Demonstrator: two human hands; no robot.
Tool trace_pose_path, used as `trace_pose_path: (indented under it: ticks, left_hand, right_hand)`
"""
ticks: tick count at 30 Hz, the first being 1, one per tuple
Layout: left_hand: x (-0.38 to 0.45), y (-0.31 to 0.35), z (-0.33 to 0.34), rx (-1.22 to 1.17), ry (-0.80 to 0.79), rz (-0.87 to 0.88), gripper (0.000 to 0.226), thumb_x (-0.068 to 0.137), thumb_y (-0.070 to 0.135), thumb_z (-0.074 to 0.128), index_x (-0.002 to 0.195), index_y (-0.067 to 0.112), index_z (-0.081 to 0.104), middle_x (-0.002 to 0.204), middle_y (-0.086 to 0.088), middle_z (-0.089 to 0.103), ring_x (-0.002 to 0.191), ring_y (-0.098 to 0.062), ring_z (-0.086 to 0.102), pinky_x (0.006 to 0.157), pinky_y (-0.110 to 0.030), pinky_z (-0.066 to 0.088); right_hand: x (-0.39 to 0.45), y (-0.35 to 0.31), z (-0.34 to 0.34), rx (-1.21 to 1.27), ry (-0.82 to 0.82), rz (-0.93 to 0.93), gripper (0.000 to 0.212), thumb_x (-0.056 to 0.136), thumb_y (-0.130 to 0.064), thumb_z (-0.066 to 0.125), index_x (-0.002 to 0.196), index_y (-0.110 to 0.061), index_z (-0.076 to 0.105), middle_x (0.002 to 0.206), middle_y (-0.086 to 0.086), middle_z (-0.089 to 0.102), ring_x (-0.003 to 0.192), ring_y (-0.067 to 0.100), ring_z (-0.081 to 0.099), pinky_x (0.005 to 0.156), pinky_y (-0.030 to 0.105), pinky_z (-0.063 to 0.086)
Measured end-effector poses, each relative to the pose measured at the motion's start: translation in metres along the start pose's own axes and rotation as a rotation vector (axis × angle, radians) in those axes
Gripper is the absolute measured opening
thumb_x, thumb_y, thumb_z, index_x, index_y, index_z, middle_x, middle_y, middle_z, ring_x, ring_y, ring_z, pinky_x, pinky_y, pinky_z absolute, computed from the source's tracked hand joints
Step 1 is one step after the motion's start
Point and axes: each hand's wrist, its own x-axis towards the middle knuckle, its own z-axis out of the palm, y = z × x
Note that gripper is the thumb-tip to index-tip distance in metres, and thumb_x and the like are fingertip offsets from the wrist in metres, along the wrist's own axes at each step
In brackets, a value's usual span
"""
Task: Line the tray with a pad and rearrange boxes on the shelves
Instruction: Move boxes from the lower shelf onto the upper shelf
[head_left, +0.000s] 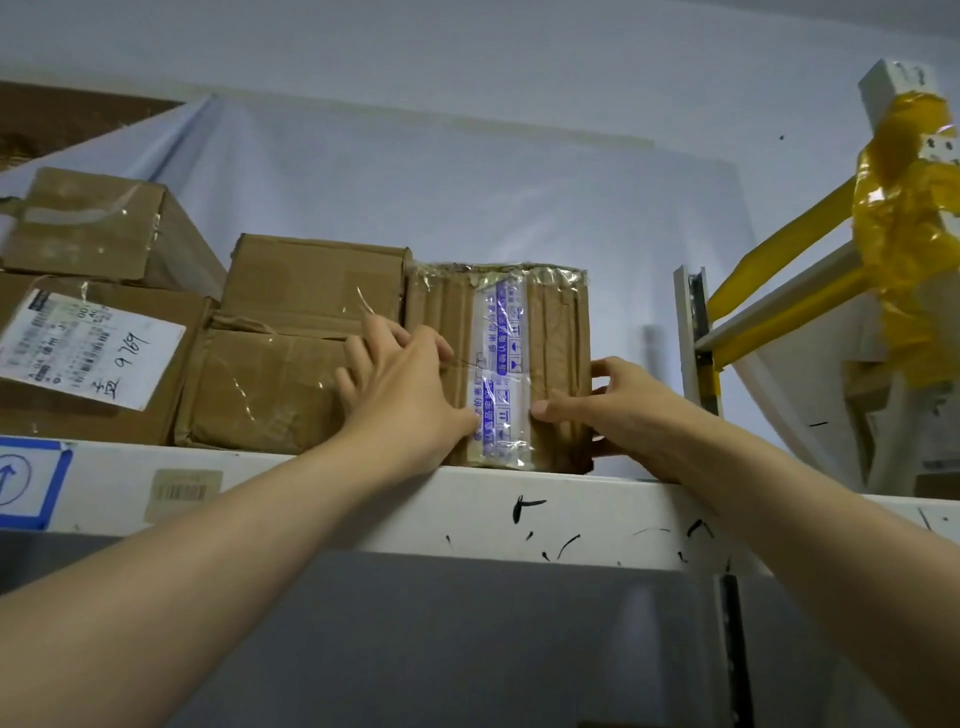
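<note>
1. Hidden: left hand's (400, 384) fingertips sit in the gap betw. the taped box (498, 364) and the crushed box (265, 389) beside it; tape print is too blurry to read.
2. Taped box sits betw. both hands on the shelf edge (363, 499).
3. Left hand lies flat w/ straight fingers on its left face; right hand (623, 410) grips the right corner, thumb on the front.
4. Labelled box (88, 353) is well left of the left hand.

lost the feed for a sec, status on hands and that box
Left hand flat on the taped box front. Right hand grips its right edge. Box on shelf edge, tight against neighbouring boxes on left.
</note>
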Motion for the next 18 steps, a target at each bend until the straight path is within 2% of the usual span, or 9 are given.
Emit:
trace_pose_path:
  ticks: [3,6,9,11,14,16,18]
  left_hand:
    - [0.001,-0.001,0.001,-0.034,-0.024,-0.024,0.052,0.073,0.036,0.082,0.111,0.030,0.048,0.113,0.004,0.023,0.121,-0.023,0.029,0.090,-0.030,0.020]
    - [0.001,-0.002,0.002,-0.045,-0.022,-0.001,0.051,0.074,0.033,0.081,0.111,0.031,0.046,0.113,0.004,0.022,0.123,-0.023,0.029,0.092,-0.031,0.020]
    - [0.001,-0.004,0.002,-0.065,-0.028,0.013,0.048,0.076,0.030,0.079,0.114,0.030,0.048,0.114,0.004,0.022,0.124,-0.024,0.029,0.101,-0.034,0.023]
    - [0.001,-0.005,0.000,-0.083,-0.034,0.016,0.045,0.080,0.025,0.076,0.116,0.029,0.049,0.114,0.003,0.023,0.125,-0.024,0.030,0.104,-0.035,0.024]
    - [0.001,-0.004,-0.001,-0.106,-0.009,0.026,0.041,0.084,0.013,0.068,0.118,0.026,0.049,0.114,0.003,0.024,0.125,-0.025,0.030,0.103,-0.034,0.024]
    - [-0.002,-0.004,-0.002,-0.115,0.017,0.046,0.040,0.084,0.004,0.061,0.117,0.023,0.049,0.118,0.000,0.028,0.124,-0.025,0.031,0.099,-0.031,0.024]
    - [-0.005,-0.003,-0.003,-0.143,0.051,0.088,0.040,0.083,-0.001,0.057,0.118,0.019,0.052,0.123,-0.004,0.034,0.123,-0.025,0.033,0.101,-0.031,0.027]
  right_hand:
    - [-0.001,-0.001,0.001,-0.023,-0.013,-0.001,0.072,0.077,-0.030,0.082,0.135,-0.020,0.039,0.098,-0.003,0.062,0.082,0.015,0.068,0.055,0.023,0.054]
    - [-0.004,-0.002,0.002,-0.088,0.003,-0.016,0.077,0.077,-0.035,0.080,0.140,-0.020,0.038,0.100,-0.003,0.061,0.086,0.016,0.067,0.063,0.027,0.056]
    - [-0.005,0.001,0.002,-0.198,0.072,-0.049,0.076,0.074,-0.044,0.081,0.134,-0.022,0.042,0.099,-0.002,0.065,0.090,0.018,0.068,0.077,0.039,0.061]
    - [-0.007,0.001,0.002,-0.263,0.121,-0.080,0.076,0.074,-0.047,0.081,0.134,-0.021,0.042,0.102,-0.001,0.065,0.092,0.018,0.067,0.078,0.039,0.060]
    - [-0.015,-0.001,0.000,-0.343,0.223,-0.156,0.081,0.079,-0.045,0.078,0.144,-0.017,0.039,0.124,0.004,0.061,0.099,0.016,0.060,0.075,0.029,0.049]
    - [-0.027,0.000,-0.001,-0.405,0.281,-0.224,0.076,0.084,-0.043,0.075,0.146,-0.019,0.038,0.133,0.005,0.056,0.104,0.015,0.055,0.081,0.029,0.047]
    - [-0.043,0.006,-0.005,-0.462,0.299,-0.306,0.072,0.087,-0.042,0.071,0.147,-0.021,0.037,0.139,0.003,0.053,0.114,0.017,0.055,0.090,0.033,0.050]
